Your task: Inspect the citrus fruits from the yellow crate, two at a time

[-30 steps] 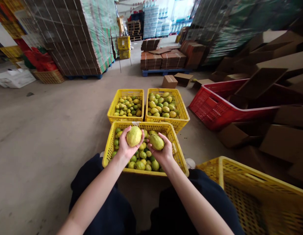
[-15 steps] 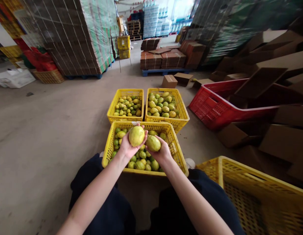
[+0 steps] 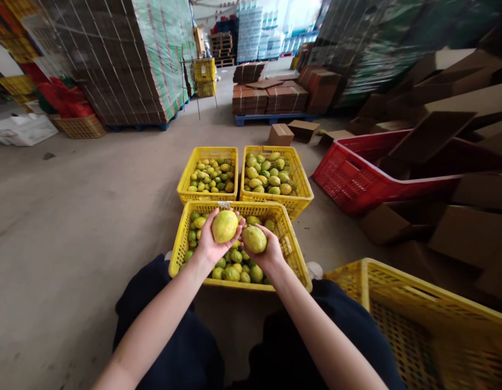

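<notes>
My left hand (image 3: 212, 246) holds a large yellow fruit (image 3: 225, 226), resting in the palm with the fingers round it. Just to its right, my right hand (image 3: 272, 253) is closed on a yellow-green fruit (image 3: 254, 239). Both hands are over the front yellow crate (image 3: 296, 254), in which green and yellow fruits (image 3: 231, 273) lie; the hands and forearms hide part of them. Behind it stand a left yellow crate (image 3: 186, 172) with smaller fruits (image 3: 210, 174) and a right yellow crate (image 3: 305, 189) with larger fruits (image 3: 271, 173).
A fourth yellow crate (image 3: 366, 281) is at the lower right, close to my leg. Beyond it are a red crate (image 3: 348, 179) and a heap of cardboard boxes (image 3: 470, 227). Flattened cartons (image 3: 287, 98) lie on a blue pallet (image 3: 267, 119) farther back.
My left hand has shifted slightly left and its thumb now lies along the yellow fruit's left side. My right hand and its fruit have barely moved.
</notes>
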Available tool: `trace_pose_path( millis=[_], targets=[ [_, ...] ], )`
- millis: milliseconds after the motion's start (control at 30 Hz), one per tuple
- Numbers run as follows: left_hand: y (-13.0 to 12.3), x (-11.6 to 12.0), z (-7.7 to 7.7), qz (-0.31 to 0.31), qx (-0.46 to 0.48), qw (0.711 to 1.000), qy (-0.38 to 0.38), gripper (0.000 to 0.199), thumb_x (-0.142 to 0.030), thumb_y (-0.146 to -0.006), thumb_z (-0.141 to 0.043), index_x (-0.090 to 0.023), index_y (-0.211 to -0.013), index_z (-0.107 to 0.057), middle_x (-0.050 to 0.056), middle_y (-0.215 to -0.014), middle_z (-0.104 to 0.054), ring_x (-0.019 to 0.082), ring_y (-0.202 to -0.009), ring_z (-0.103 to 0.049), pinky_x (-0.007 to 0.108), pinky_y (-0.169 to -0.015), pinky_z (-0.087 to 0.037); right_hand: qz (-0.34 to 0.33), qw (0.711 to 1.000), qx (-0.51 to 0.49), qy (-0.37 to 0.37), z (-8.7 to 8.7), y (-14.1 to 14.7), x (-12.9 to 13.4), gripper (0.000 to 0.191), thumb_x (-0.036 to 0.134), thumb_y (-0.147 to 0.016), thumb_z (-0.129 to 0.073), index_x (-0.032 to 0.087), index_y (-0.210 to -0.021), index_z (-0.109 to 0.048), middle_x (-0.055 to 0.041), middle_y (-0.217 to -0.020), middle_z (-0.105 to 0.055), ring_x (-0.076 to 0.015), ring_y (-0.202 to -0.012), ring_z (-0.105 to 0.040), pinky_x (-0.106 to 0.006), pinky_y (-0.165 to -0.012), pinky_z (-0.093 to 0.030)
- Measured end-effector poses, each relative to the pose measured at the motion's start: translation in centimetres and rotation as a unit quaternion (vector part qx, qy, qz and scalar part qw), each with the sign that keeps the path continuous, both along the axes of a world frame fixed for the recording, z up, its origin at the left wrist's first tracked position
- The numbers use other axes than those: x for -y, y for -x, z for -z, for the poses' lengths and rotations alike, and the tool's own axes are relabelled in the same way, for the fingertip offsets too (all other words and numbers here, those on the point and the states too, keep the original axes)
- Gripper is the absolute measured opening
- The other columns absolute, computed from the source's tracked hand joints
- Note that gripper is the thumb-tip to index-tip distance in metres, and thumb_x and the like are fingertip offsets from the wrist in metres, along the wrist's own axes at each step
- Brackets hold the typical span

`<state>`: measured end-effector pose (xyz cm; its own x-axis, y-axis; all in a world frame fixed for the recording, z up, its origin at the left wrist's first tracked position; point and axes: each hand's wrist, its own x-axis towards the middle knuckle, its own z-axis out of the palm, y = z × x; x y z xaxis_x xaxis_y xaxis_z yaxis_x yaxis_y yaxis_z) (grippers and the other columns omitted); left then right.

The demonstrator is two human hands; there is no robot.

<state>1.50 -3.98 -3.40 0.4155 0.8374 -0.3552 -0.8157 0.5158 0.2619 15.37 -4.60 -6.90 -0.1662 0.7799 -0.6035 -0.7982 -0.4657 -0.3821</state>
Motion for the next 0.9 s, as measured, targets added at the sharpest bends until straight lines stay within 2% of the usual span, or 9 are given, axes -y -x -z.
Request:
trace_pose_path(
  millis=[233,367,467,533,633,767,900],
  targets=[
    [-0.04,-0.15,0.32,0.000,0.005,1.000,0.004,0.023,-0.030,-0.082,-0.051,-0.011,-0.093,-0.060,0.010,-0.093,-0.065,0.022,-0.093,-0.063,0.031,-0.073,-0.055,-0.008,0.999,0.039,0.023,0.40,0.37,-0.17,0.017,0.015,-0.075,-0.044,0.016,-0.076,-0.061,-0.0038,-0.055,-0.065,-0.0197,-0.058,-0.065,-0.032,-0.056,-0.054],
    [-0.08,-0.23,0.49,0.005,0.003,1.000,0.007,0.023,-0.029,-0.083,-0.049,-0.012,-0.094,-0.060,0.011,-0.091,-0.065,0.022,-0.093,-0.063,0.032,-0.073,-0.055,-0.016,0.999,0.026,0.019,0.24,0.55,0.08,0.010,0.024,-0.079,-0.051,0.018,-0.078,-0.059,-0.0019,-0.059,-0.066,-0.0178,-0.054,-0.063,-0.032,-0.052,-0.054],
    [-0.17,-0.28,0.52,0.001,0.003,1.000,0.009,0.023,-0.028,-0.084,-0.048,-0.011,-0.093,-0.060,0.011,-0.090,-0.065,0.021,-0.091,-0.063,0.032,-0.075,-0.054,-0.010,0.999,0.045,-0.019,-0.06,0.57,0.17,0.006,0.018,-0.074,-0.059,0.019,-0.081,-0.059,0.0010,-0.064,-0.067,-0.0145,-0.053,-0.062,-0.027,-0.049,-0.054],
    [-0.21,-0.30,0.52,0.000,0.004,1.000,0.010,0.023,-0.028,-0.084,-0.048,-0.010,-0.093,-0.060,0.011,-0.090,-0.065,0.021,-0.090,-0.063,0.032,-0.075,-0.054,-0.017,0.998,0.058,-0.018,-0.19,0.49,0.17,0.006,0.016,-0.073,-0.059,0.017,-0.078,-0.059,0.0007,-0.061,-0.066,-0.0139,-0.050,-0.061,-0.025,-0.045,-0.052],
    [-0.22,-0.29,0.52,-0.003,0.002,1.000,0.013,0.024,-0.028,-0.084,-0.048,-0.011,-0.095,-0.060,0.011,-0.091,-0.065,0.021,-0.089,-0.063,0.033,-0.075,-0.054,-0.023,0.998,0.056,0.003,-0.20,0.35,0.09,0.005,0.022,-0.075,-0.056,0.017,-0.074,-0.058,-0.0005,-0.056,-0.064,-0.0149,-0.046,-0.059,-0.026,-0.042,-0.050],
    [-0.18,-0.32,0.57,-0.006,0.003,1.000,0.020,0.024,-0.027,-0.083,-0.049,-0.011,-0.096,-0.060,0.011,-0.092,-0.065,0.022,-0.092,-0.063,0.034,-0.076,-0.054,0.002,0.998,0.057,0.021,0.03,0.31,-0.08,0.008,0.023,-0.076,-0.053,0.018,-0.072,-0.057,-0.0001,-0.054,-0.064,-0.0159,-0.052,-0.062,-0.028,-0.049,-0.053],
    [-0.18,-0.33,0.63,-0.007,-0.003,1.000,0.025,0.024,-0.026,-0.082,-0.050,-0.011,-0.097,-0.060,0.011,-0.092,-0.065,0.023,-0.092,-0.063,0.035,-0.076,-0.054,-0.009,0.999,0.046,0.011,0.30,0.40,-0.19,0.011,0.022,-0.078,-0.049,0.018,-0.074,-0.059,-0.0017,-0.056,-0.065,-0.0179,-0.058,-0.064,-0.030,-0.054,-0.054]
  ],
)
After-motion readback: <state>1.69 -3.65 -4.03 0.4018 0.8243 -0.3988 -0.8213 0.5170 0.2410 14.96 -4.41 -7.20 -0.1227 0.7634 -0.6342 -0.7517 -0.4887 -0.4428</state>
